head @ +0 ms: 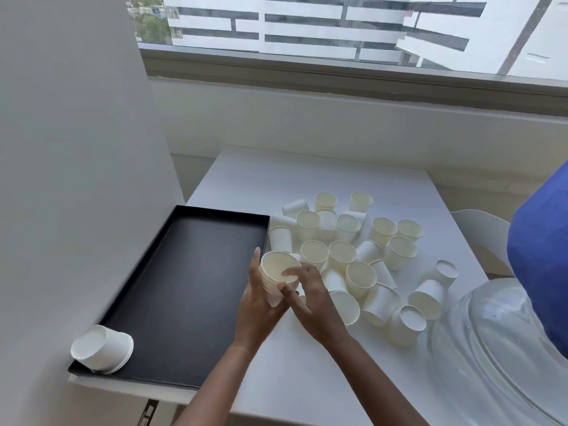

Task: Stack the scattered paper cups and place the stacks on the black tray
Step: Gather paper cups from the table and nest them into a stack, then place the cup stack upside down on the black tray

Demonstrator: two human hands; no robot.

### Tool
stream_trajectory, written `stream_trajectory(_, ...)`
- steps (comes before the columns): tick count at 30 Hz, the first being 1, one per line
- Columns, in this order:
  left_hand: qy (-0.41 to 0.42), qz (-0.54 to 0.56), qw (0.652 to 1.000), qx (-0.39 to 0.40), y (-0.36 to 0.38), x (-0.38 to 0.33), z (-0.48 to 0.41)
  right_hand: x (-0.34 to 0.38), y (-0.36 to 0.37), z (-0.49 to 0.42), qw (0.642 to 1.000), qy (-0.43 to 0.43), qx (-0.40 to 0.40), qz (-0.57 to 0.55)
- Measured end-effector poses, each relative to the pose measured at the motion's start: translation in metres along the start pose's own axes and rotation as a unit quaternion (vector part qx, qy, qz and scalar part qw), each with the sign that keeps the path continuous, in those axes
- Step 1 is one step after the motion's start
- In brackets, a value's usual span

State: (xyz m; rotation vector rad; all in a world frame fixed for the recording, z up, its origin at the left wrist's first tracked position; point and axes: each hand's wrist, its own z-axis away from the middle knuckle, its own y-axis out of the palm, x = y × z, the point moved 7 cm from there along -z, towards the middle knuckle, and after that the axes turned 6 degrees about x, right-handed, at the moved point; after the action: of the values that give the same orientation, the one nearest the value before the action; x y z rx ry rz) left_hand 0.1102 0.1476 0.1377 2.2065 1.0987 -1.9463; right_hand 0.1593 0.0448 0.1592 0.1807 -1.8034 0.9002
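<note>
One short nested stack of white paper cups (276, 279) is held just beside the black rectangular tray (190, 272): left hand (256, 305) wraps it, right hand (312, 298) pinches its rim. Tilted, it could slide apart onto the white bench (307, 379).

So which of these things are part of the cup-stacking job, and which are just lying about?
For the job: held stack, left hand, right hand, scattered cups, black tray, tipped stack in the tray's near corner.
Just lying about: clear bowl, white chair, blue cloth.
</note>
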Motion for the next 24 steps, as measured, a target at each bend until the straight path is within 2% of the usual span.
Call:
stream_trajectory(3,0.035,0.003,0.999,-0.035,-0.001,-0.009,0.001,-0.012,-0.002,0.005,0.984,0.074,-0.027,-0.159)
stream_trajectory(6,0.051,0.010,0.996,-0.075,-0.003,-0.015,0.004,-0.034,0.004,0.013,0.937,0.208,-0.030,-0.279)
stream_trajectory(9,0.048,0.018,0.992,-0.112,-0.005,-0.014,0.010,-0.050,0.031,0.027,0.827,0.337,0.075,-0.443)
stream_trajectory(11,0.035,0.026,0.994,-0.105,-0.003,-0.011,0.015,-0.045,0.046,0.032,0.751,0.360,0.144,-0.535)
stream_trajectory(13,0.048,0.017,0.996,-0.076,-0.003,-0.008,0.021,-0.039,0.055,0.030,0.700,0.360,0.163,-0.595)
stream_trajectory(15,0.072,-0.005,0.997,-0.036,-0.006,-0.005,0.027,-0.035,0.060,0.022,0.664,0.352,0.151,-0.642)
stream_trajectory(18,0.091,-0.037,0.995,0.006,-0.015,0.001,0.031,-0.034,0.068,0.011,0.646,0.347,0.136,-0.666)
stream_trajectory(24,0.038,-0.091,0.995,-0.026,-0.068,0.026,0.032,-0.027,0.104,-0.013,0.671,0.366,0.118,-0.634)
